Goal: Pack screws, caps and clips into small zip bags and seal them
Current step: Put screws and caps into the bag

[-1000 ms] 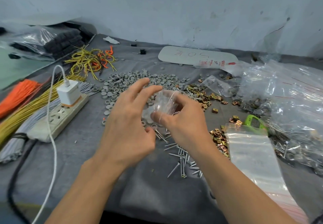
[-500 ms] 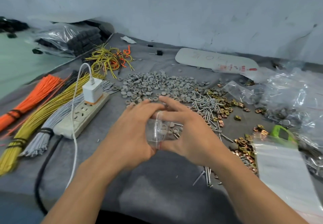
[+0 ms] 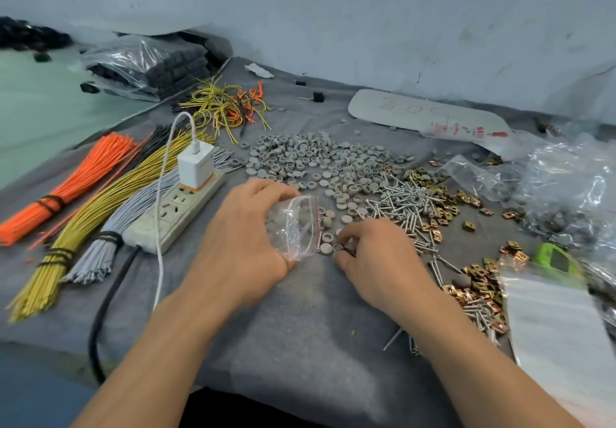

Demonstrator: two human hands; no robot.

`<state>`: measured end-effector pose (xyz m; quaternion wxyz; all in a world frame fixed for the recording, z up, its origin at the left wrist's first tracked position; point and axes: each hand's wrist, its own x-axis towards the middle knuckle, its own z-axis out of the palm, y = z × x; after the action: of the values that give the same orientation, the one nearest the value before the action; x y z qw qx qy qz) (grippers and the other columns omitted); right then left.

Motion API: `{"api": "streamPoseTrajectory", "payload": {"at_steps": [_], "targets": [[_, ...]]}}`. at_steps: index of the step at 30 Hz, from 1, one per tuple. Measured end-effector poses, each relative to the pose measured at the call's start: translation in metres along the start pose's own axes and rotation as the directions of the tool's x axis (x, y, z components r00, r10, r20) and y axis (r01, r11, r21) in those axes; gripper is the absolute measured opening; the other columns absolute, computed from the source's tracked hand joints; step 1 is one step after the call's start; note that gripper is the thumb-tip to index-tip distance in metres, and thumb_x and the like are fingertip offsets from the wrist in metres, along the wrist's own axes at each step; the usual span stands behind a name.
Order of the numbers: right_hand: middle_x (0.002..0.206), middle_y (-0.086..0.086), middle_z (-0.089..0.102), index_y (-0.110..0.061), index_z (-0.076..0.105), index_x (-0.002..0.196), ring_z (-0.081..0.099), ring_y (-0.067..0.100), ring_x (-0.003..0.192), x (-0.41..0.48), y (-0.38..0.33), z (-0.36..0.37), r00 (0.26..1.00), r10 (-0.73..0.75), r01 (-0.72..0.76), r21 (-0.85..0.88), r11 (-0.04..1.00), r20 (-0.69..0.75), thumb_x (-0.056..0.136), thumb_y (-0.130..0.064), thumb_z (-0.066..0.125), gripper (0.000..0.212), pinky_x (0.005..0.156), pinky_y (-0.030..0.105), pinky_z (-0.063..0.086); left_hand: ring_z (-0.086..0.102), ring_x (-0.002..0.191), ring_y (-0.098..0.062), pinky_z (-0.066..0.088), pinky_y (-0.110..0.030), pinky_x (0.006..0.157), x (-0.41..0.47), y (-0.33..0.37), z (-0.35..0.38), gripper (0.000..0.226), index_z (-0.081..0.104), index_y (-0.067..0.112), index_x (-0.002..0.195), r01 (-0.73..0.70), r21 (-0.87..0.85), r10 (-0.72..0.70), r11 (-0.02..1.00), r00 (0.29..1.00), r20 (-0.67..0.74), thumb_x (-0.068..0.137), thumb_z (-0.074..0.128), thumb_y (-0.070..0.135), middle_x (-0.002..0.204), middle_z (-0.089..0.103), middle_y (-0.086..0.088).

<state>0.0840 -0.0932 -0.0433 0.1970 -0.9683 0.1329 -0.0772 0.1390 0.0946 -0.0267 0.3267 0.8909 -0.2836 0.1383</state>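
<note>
Clear red-striped zip bag [image 3: 297, 227], grey caps [image 3: 320, 164], screws [image 3: 407, 203], brass clips [image 3: 445, 201] heaped

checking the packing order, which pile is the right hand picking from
The grey caps: the right hand pinches one at that pile's near edge, while screws and brass clips lie off to its right.

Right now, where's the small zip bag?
Head view, centre: the left hand holds the small zip bag, just left of the right hand, at the near edge of the grey caps.
</note>
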Motion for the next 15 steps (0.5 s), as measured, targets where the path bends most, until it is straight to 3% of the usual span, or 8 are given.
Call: {"api": "streamPoseTrajectory", "payload": {"at_steps": [6,9,11,13,15], "targets": [[0.094,-0.007,0.067,-0.033,0.074,0.099,0.059,0.020,0.097,0.000,-0.005,0.000,0.994,-0.009,0.003,-0.047,0.999,-0.111,0.095,-0.033,0.070,0.006,0.092,0.036,0.045,0.039,0.102,-0.003,0.031,-0.014,0.075,0.003,0.008,0.009,0.080,0.059,0.041,0.130,0.054,0.054,-0.055,0.997,0.998,0.025,0.061,0.089,0.015,0.100,0.040,0.024],[0.074,-0.013,0.062,-0.033,0.068,0.081,0.061,0.011,0.074,0.000,0.004,-0.003,0.987,0.085,-0.051,0.227,0.973,-0.140,0.091,-0.032,0.075,0.012,0.069,0.028,0.048,0.036,0.102,-0.004,0.032,-0.011,0.072,0.006,0.012,0.017,0.072,0.063,0.040,0.125,0.061,0.094,-0.064,0.994,0.997,0.034,0.062,0.091,0.018,0.101,0.040,0.020],[0.065,-0.009,0.064,-0.030,0.072,0.077,0.054,0.002,0.056,-0.001,0.007,-0.007,0.988,0.067,0.000,0.441,0.897,-0.137,0.086,-0.028,0.080,0.013,0.054,0.019,0.042,0.038,0.106,-0.005,0.029,-0.014,0.072,0.007,0.015,0.021,0.064,0.064,0.038,0.118,0.045,0.109,-0.050,0.993,0.998,0.040,0.063,0.093,0.025,0.107,0.043,0.018],[0.063,-0.008,0.063,-0.029,0.076,0.077,0.048,0.001,0.051,-0.005,0.005,-0.012,0.994,0.002,0.066,0.593,0.803,-0.113,0.078,-0.026,0.085,0.009,0.051,0.018,0.040,0.040,0.111,-0.005,0.027,-0.013,0.079,0.008,0.018,0.024,0.064,0.062,0.037,0.116,0.012,0.103,-0.018,0.995,0.998,0.058,0.062,0.094,0.029,0.114,0.045,0.019],[0.066,-0.013,0.059,-0.036,0.077,0.075,0.048,0.002,0.055,-0.007,-0.002,-0.013,0.991,-0.054,0.117,0.620,0.776,-0.121,0.068,-0.031,0.083,0.010,0.056,0.020,0.039,0.043,0.116,-0.004,0.028,-0.013,0.087,0.008,0.024,0.027,0.068,0.060,0.036,0.123,-0.033,0.069,0.027,0.997,0.996,0.087,0.063,0.091,0.030,0.122,0.051,0.019]]}}
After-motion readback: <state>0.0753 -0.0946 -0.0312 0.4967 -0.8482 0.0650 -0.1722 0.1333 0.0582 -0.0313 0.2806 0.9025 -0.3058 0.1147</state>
